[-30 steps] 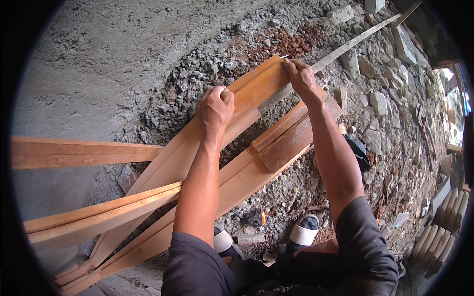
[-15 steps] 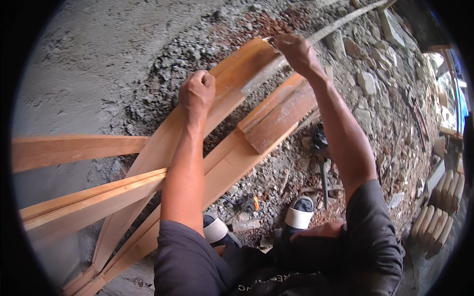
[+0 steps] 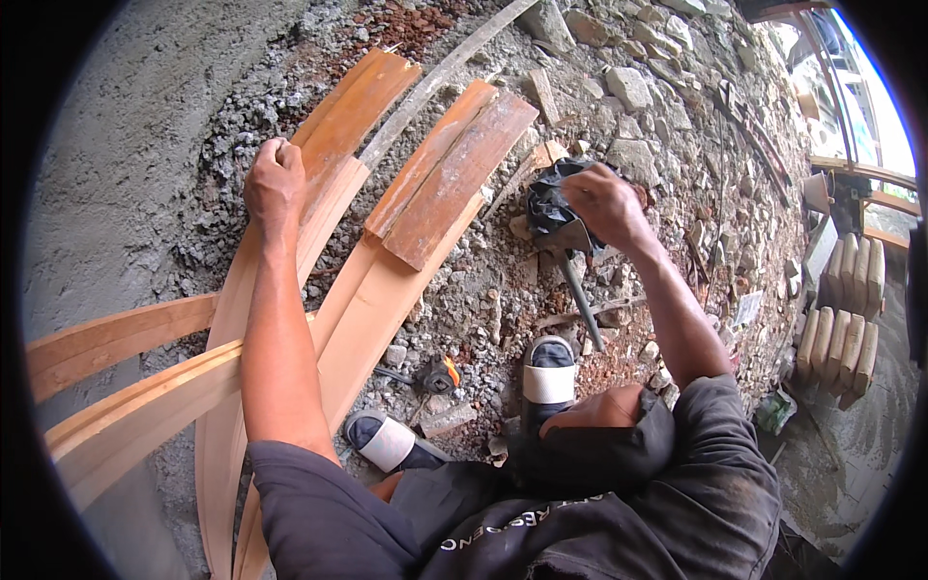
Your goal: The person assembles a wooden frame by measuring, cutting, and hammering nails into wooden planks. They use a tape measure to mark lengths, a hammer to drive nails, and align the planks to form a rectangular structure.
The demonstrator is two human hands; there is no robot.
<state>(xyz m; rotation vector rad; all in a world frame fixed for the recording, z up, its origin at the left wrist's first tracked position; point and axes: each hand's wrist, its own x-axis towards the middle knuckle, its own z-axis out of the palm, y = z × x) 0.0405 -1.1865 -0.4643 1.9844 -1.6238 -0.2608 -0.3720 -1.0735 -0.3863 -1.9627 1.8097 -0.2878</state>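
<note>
My left hand (image 3: 275, 184) is closed at the left edge of a long wooden plank (image 3: 329, 135), its upper end darker and brown-stained. Beside that plank lies a second, paler plank (image 3: 372, 304) with a short brown, paint-smeared wood piece (image 3: 454, 174) on its upper end. My right hand (image 3: 607, 208) is over a crumpled black plastic bag (image 3: 549, 205) on the rubble. Its fingers are curled down at the bag, and I cannot make out what they hold. A tool with a grey handle (image 3: 580, 304) lies against the bag, its head partly covered.
Two more timbers (image 3: 145, 387) come in from the left across the planks. A small black and orange object (image 3: 440, 375) lies near my sandalled feet (image 3: 549, 372). Stones and rubble (image 3: 628, 87) cover the ground. Pale ribbed blocks (image 3: 839, 348) stand at the right.
My right hand has left the brown plank's upper end and come down to the black bag. The view has swung right; my left hand still stays at the plank's edge.
</note>
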